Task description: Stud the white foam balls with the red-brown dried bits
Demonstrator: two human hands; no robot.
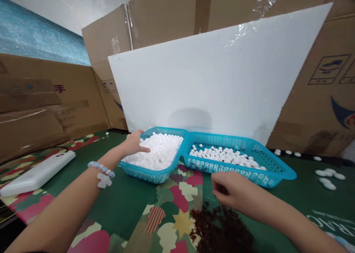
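Observation:
My left hand (134, 143) reaches over the left rim of a blue plastic basket (148, 174), thumb and fingers apart. Small white balls (162, 149) fill that basket, and the thumb hangs at the edge of them. My right hand (229, 188) is closed, fingers curled in, in front of a second blue basket (266, 177). Whatever it may hold is hidden by the fingers. White balls (222, 153), some oval, lie in this longer basket with a few reddish-brown bits among them. Below the right hand sits a heap of dark red-brown shreds (219, 229).
A white board (205, 75) leans against cardboard boxes (166, 16) behind the baskets. Several white oval pieces (328, 182) lie on the table (127, 201) at the right. At the left rests a long white device (39, 173), a dark cable behind it.

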